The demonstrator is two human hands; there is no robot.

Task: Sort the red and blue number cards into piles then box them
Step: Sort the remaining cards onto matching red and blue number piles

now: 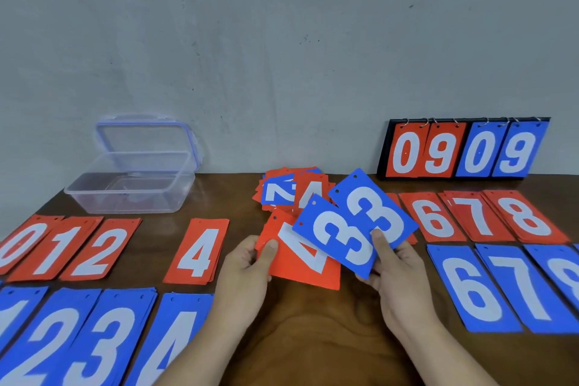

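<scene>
My left hand [247,263] pinches a red number card [297,269] by its left edge, above the table's middle. My right hand [394,273] holds two blue 3 cards [354,229] fanned out, thumb on top; they overlap the red card. Behind them lies a mixed unsorted heap of red and blue cards [291,189]. Red piles 0, 1, 2 [62,247] and 4 [199,251] lie at the left, with blue piles 1 to 4 [94,338] in front. Red piles 6, 7, 8 [482,216] and blue piles 6, 7, 8 [501,288] lie at the right.
A clear plastic box [131,194] stands open at the back left, its blue-rimmed lid [144,138] leaning on the wall. A flip scoreboard [463,150] showing 09 09 stands at the back right. Bare wooden table [313,338] shows between my forearms.
</scene>
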